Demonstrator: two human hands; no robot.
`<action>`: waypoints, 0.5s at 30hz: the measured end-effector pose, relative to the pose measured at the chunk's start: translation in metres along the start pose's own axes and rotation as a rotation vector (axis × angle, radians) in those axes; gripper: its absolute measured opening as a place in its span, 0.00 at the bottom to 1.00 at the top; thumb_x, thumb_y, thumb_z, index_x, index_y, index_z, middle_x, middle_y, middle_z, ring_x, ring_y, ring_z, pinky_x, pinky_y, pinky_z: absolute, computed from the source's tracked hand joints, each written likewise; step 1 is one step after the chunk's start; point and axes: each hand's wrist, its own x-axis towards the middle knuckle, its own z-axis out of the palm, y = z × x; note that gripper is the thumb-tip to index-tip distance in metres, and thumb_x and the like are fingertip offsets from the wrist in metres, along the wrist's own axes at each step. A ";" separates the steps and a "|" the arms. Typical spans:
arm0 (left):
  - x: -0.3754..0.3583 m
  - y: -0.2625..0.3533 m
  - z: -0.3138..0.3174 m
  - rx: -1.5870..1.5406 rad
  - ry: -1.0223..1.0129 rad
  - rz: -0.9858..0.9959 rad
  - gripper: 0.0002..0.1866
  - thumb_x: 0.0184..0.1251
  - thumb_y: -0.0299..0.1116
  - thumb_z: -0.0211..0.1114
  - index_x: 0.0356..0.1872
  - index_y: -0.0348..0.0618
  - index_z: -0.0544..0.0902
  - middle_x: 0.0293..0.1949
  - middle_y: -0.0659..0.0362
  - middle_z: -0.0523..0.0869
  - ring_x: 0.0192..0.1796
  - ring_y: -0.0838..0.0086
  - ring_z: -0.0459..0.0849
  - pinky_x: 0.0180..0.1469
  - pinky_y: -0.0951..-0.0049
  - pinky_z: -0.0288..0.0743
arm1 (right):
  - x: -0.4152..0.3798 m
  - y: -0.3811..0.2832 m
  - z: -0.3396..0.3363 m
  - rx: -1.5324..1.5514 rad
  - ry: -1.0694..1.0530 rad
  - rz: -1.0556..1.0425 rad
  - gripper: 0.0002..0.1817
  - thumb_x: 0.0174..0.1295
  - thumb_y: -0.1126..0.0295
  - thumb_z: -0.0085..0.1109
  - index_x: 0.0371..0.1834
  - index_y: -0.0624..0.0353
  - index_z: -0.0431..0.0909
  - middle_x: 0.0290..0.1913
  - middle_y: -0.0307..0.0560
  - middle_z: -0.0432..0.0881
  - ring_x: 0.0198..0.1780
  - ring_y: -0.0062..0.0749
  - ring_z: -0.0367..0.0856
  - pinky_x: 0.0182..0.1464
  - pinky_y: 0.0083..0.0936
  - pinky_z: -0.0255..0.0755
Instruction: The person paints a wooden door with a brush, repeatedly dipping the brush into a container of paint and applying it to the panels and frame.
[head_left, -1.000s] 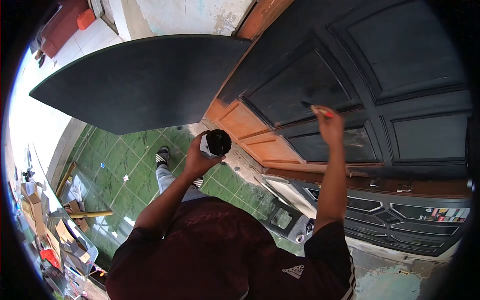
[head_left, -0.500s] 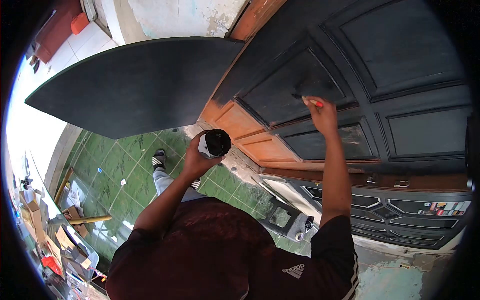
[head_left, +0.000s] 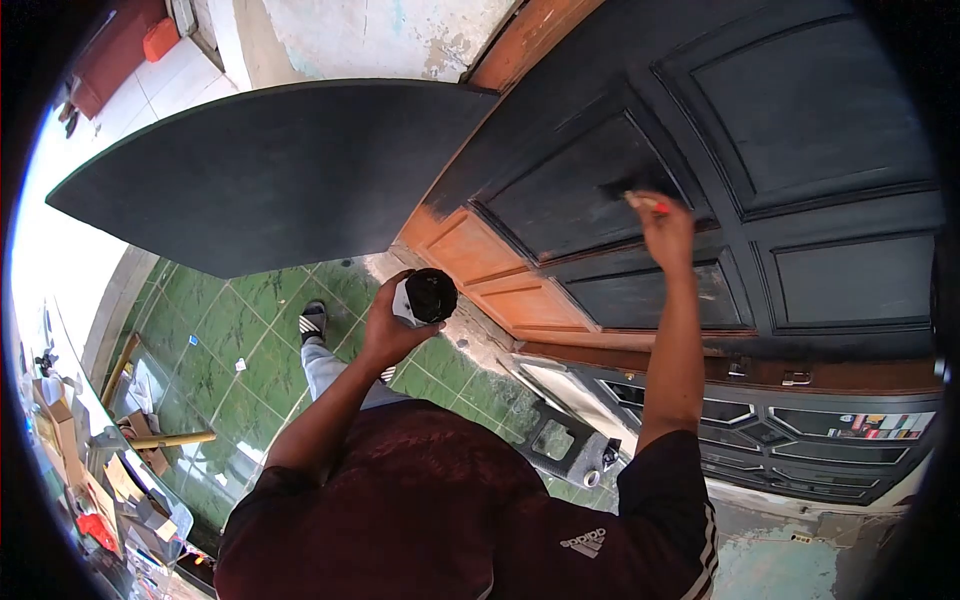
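My left hand (head_left: 386, 328) is wrapped round a small white cup (head_left: 432, 297) with black paint inside, held out in front of my body. My right hand (head_left: 668, 232), raised and slightly blurred, grips a paintbrush (head_left: 640, 201) with a red handle end. Its dark bristles are against a recessed panel of the wooden door (head_left: 575, 190), where a darker smear shows. Most of the door is black; a lower section (head_left: 490, 268) is bare orange-brown wood. Some brown also shows along the panel edges.
A black board with a curved edge (head_left: 270, 180) juts out on the left. Green floor tiles (head_left: 270, 290) lie below. A dark hollow block (head_left: 555, 440) with a tape roll (head_left: 592, 478) is beside me. Cardboard clutter (head_left: 130, 480) sits lower left, and a dark cabinet (head_left: 800, 440) lower right.
My right hand and the brush have moved to the right across the door panel, and the dark smear there has spread. The cup stays in my left hand, nearly in place.
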 end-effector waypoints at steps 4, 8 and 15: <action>0.001 -0.001 -0.005 -0.060 -0.005 -0.053 0.53 0.41 0.35 0.94 0.74 0.40 0.76 0.66 0.46 0.87 0.70 0.52 0.85 0.75 0.55 0.77 | 0.001 -0.018 -0.053 -0.023 0.323 -0.080 0.11 0.74 0.66 0.73 0.50 0.61 0.93 0.47 0.50 0.95 0.47 0.37 0.94 0.52 0.31 0.84; 0.002 -0.004 -0.004 -0.048 0.001 -0.060 0.53 0.41 0.35 0.94 0.74 0.40 0.76 0.66 0.46 0.86 0.71 0.52 0.85 0.75 0.54 0.77 | -0.016 -0.001 -0.018 0.122 0.174 -0.135 0.10 0.74 0.67 0.74 0.50 0.61 0.93 0.47 0.51 0.95 0.47 0.40 0.94 0.52 0.33 0.84; 0.003 0.003 0.000 0.005 -0.014 -0.017 0.53 0.42 0.37 0.94 0.75 0.41 0.76 0.67 0.47 0.86 0.71 0.52 0.85 0.75 0.55 0.77 | 0.016 -0.011 -0.007 0.000 0.191 -0.230 0.11 0.71 0.66 0.76 0.49 0.62 0.93 0.45 0.55 0.94 0.46 0.45 0.94 0.49 0.34 0.84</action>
